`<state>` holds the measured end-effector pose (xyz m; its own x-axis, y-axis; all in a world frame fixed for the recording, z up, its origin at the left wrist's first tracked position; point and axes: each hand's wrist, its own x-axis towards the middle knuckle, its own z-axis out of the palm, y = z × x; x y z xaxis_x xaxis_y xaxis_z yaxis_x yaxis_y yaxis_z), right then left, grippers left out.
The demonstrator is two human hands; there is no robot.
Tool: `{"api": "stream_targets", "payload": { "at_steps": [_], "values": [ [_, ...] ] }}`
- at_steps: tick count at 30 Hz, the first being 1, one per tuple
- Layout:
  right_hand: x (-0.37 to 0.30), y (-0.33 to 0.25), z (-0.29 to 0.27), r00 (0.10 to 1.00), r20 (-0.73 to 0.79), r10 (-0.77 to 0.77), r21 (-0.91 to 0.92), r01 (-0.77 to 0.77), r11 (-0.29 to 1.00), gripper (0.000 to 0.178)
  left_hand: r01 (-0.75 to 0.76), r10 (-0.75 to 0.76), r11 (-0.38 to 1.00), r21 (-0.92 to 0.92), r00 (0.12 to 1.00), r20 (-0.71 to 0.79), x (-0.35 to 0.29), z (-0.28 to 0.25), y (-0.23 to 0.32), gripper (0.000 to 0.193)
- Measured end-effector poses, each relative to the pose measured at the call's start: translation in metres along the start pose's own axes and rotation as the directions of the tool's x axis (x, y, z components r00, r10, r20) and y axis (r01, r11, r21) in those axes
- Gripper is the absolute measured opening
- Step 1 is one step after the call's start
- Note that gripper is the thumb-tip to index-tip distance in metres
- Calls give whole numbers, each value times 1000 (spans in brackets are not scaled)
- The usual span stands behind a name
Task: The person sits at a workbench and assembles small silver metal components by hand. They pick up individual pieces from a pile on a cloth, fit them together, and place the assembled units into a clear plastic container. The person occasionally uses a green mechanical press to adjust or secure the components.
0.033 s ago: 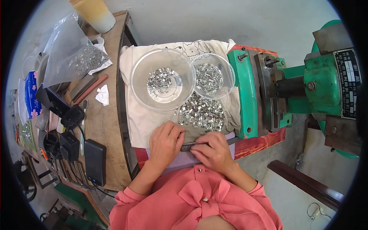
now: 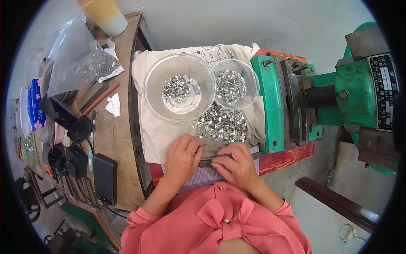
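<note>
My left hand [image 2: 182, 155] rests at the near edge of the cloth, its fingers bent and thumb pressed to the fingertips; whatever they pinch is too small to make out. Across from it, my right hand [image 2: 237, 164] is curled with its fingertips together, over the end of a dark flat metal bar [image 2: 205, 163]. What sits in those fingertips is hidden. Just beyond both hands lies a loose pile of small shiny metal pieces [image 2: 223, 125]. Behind the pile stand a large clear plastic tub [image 2: 153, 103] and a smaller clear tub [image 2: 253, 91], each holding small metal pieces.
A green machine [image 2: 266, 114] with a metal plate borders the cloth [image 2: 152, 139] on the right. To the left, a wooden table [image 2: 124, 169] carries a black power bank [image 2: 105, 180], cables, a plastic bag of metal bits [image 2: 97, 65] and a yellowish container [image 2: 105, 17].
My right hand has shifted slightly, its fingers drawing up and closer together, and the dark piece that showed by its fingers is now out of sight. My left hand is almost unmoved.
</note>
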<state>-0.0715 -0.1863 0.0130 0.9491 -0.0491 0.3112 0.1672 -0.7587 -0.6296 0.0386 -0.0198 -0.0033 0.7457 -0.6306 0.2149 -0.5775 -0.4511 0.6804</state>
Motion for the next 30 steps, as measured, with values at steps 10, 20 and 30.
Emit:
{"api": "stream_targets", "payload": {
  "at_steps": [10, 20, 30],
  "values": [
    [39, 16, 18, 998, -60, -19, -180, 8, 984, 16, 137, -135, 982, -129, 990, 26, -14, -9, -2, 22],
    [37, 11, 19, 997, -79, 2, -163, -15, 987, 16, 58, -58, 998, -2, 998, 12, -7, -4, -2, 17],
    [-4, -3, -3, 998, 45, 39, -112, -33, 993, 21, 19, -19, 1000, 3, 1000, 24, -5, -3, -2, 16]
  ]
}}
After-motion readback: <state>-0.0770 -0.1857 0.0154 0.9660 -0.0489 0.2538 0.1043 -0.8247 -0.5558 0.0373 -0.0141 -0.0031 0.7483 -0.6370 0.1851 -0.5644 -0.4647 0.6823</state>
